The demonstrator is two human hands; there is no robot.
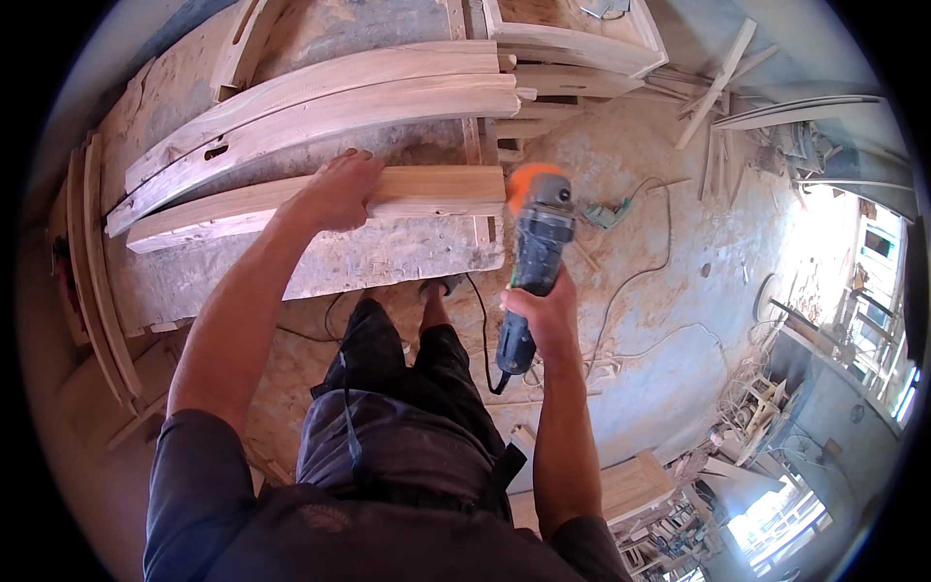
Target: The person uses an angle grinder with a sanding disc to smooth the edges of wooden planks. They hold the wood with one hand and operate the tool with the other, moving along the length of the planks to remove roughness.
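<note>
My right hand point(549, 308) is wrapped round the body of a dusty grey and black angle grinder point(539, 238), which is held upright in the view. Its orange disc point(529, 184) sits at the right end of a pale wooden beam point(441, 190), touching or very close to it. Across the middle of that beam lies my left hand point(341, 191), its fingers bent over the top and far side, gripping it. The beam rests on a worn, dusty workbench point(388, 260). The grinder's black cord point(485, 330) hangs from its lower end.
Two curved wooden boards point(320, 121) lie beyond the beam, one with a slot. A wooden frame point(582, 44) stands at the far right of the bench. Cables point(669, 233) cross the dusty floor. Scrap strips point(718, 82) lean at the right; long boards point(92, 262) stand at the left.
</note>
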